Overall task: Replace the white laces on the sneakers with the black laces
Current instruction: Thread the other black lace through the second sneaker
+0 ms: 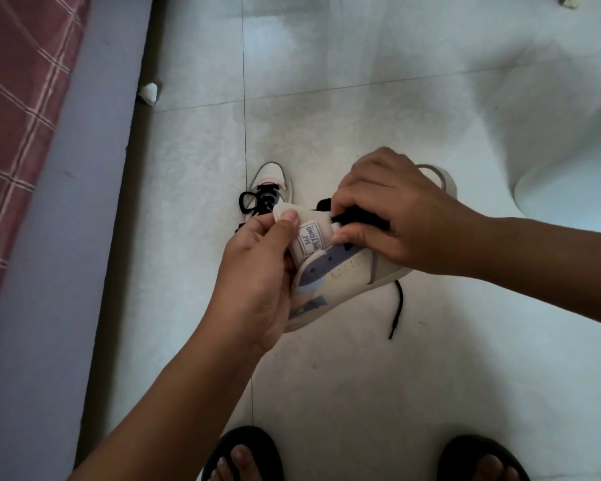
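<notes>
Sneakers in white leather with lilac panels are both in view: one white-and-lilac sneaker (330,282) is held up above the pale tiled floor (361,98) between the two hands, and the second sneaker (273,182) stands on the tiles just beyond it, toe pointing away, already threaded with a black lace tied in a bow (254,201).

On the held shoe, the left hand (257,272) grips the heel end, its thumb and forefinger curled and pinching the cream padded tongue (309,234) with its printed label. The right hand (382,216) comes over from the right, fingers bent and closed on a bunched black shoelace (361,216) at the eyelets, thumb tip pressing the edge of the tongue. A loose end of that lace (396,310) hangs below the sole, its tip close to the floor.

The held shoe's long axis runs from lower left to upper right, heel nearer the person, toe hidden behind the right hand, the lilac side panel facing the camera.

Two feet in black sandals (243,453) stand at the bottom edge. A red checked cloth (18,98) lies along the left.
</notes>
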{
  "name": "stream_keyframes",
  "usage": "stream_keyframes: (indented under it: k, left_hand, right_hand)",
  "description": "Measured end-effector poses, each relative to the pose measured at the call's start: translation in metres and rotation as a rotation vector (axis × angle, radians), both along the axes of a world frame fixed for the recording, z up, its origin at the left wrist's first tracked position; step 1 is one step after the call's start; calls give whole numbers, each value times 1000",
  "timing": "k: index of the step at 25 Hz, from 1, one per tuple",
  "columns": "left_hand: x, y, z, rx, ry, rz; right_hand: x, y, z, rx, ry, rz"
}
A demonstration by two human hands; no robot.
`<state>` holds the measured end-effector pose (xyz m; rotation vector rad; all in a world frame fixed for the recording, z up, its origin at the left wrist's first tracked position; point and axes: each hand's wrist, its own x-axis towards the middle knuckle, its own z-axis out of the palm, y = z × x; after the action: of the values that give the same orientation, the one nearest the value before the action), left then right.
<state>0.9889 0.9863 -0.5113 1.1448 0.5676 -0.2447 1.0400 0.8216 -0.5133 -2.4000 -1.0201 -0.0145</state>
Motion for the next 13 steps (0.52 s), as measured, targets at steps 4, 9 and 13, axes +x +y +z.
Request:
stream_keyframes:
  k: [4, 9, 13]
  left_hand:
    - [-1, -2, 2, -11, -2, 10]
    - [-1, -1, 3, -4, 5, -9]
    - [0, 0, 2, -35, 65, -14]
  right_hand:
    - [0, 0, 0, 51, 152, -10]
    - [9, 0, 6, 8, 76, 76]
    - [6, 4, 2, -93, 17, 102]
